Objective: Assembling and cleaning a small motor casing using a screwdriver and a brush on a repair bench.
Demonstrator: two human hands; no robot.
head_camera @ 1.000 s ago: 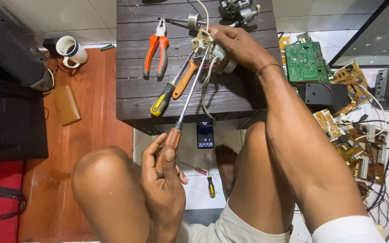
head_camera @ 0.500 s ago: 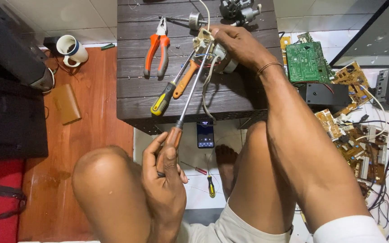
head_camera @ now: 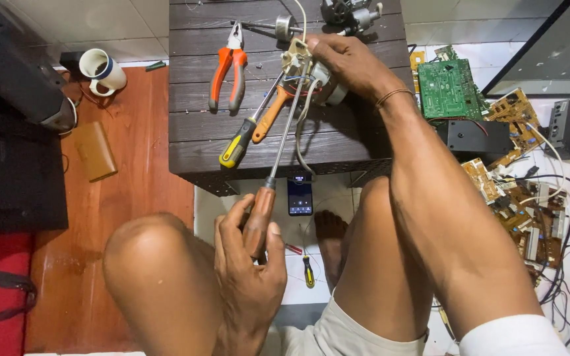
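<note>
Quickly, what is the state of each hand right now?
Left hand: closed around the brown handle of a long screwdriver.
Right hand: closed on a small electric motor on the dark table.

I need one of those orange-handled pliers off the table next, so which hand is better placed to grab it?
Probably the right hand: it rests on the small motor beside the pliers. The left hand is off the table, gripping the long screwdriver.

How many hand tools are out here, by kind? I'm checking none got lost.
Long screwdriver in the left hand: 1
Screwdrivers lying on the table: 2 (yellow-black handle, orange handle)
Small screwdrivers on the floor: 2 (yellow handle, red handle)
Pliers with orange handles: 1
Total: 6
</note>
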